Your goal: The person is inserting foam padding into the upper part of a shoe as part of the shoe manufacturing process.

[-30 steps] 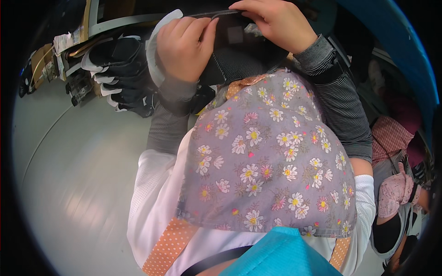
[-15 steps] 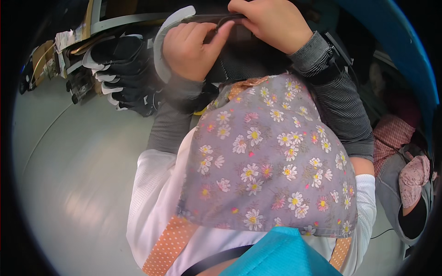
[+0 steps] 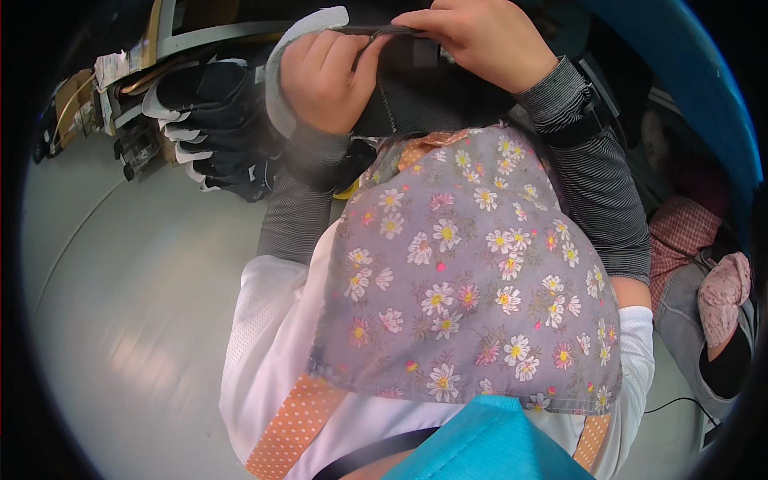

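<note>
Compared with 1 second back, both hands have crept up toward the top edge of the view. The left hand (image 3: pixel 324 76) is fisted tight on the grey-edged black shoe upper (image 3: pixel 416 88), and the right hand (image 3: pixel 480 44) pinches its top rim, above the floral apron (image 3: pixel 472 272); looks like the same seam-working step, just repositioned.

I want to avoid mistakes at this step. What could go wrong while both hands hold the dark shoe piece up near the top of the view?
1. The left hand and right hand pinch only the thin top edge of the dark shoe upper, so it might slip.
2. The grey insole sits loosely behind the left hand and could drop.
3. The stacked shoe uppers lie close to the left elbow and may be knocked.
</note>
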A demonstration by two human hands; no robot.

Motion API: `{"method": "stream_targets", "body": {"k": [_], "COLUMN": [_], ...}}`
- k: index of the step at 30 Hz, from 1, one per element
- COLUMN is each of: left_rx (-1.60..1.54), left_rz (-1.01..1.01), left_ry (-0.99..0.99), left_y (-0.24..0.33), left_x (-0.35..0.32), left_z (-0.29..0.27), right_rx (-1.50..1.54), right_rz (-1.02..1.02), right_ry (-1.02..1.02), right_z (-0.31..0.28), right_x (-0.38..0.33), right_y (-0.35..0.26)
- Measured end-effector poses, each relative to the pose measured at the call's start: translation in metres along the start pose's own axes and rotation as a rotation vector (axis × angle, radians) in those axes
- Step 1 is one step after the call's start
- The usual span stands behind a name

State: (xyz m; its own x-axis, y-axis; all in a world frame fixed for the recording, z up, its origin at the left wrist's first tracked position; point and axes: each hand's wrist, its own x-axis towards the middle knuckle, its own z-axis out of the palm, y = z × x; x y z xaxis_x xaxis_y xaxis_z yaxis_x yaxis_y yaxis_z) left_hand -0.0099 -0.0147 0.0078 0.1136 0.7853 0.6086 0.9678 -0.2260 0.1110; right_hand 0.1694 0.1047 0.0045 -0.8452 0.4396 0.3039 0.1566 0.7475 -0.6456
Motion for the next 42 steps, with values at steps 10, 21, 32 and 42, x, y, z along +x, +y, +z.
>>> {"method": "stream_targets", "body": {"k": [10,21,32,42], "left_rx": [0.031,0.018,-0.027,-0.187], "left_rz": [-0.140,0.003,-0.085,-0.417], "left_ry": [0.122,-0.216,-0.422,-0.170], "left_y": [-0.001,-0.022,-0.004,0.002], "left_x": [0.025,0.014,0.049,0.061], "left_z": [0.000,-0.028,-0.033,-0.032], "right_rx": [-0.127,0.160,0.587,0.270], "right_rz": [-0.088,0.278,0.582,0.080], "right_ry": [-0.041,0.049,0.012,0.077], "right_z": [0.025,0.001,-0.011,0.005], "right_x": [0.012,0.012,0.015,-0.004], "right_y": [-0.024,0.006,0.011,0.038]}}
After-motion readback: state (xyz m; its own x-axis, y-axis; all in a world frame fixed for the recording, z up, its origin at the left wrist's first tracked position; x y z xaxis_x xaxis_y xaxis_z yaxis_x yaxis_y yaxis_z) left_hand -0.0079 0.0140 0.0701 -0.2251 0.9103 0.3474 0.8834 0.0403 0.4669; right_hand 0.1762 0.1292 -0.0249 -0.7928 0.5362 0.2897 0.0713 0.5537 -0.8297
